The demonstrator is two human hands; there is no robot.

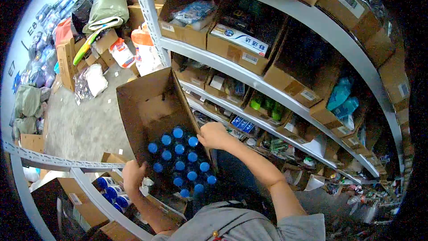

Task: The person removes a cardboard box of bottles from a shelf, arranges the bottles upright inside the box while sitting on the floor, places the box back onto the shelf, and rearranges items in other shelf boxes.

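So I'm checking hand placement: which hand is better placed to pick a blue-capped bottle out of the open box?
Probably the right hand: it rests at the cardboard box rim beside the blue-capped bottles. The left hand grips the box's lower edge.

My left hand's [132, 175] fingertips disappear behind the cardboard box [151, 111] wall. Of the bottles [180, 160] inside I see only blue caps. My shirt [249, 227] is cut off at the bottom edge. Labels on the shelf boxes [240, 47] are too small to read.

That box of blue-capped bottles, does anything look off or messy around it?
The cardboard box is tilted, held by the left hand and right hand; its blue-capped bottles look orderly. Odd is the floor behind: bags and packages lie scattered.
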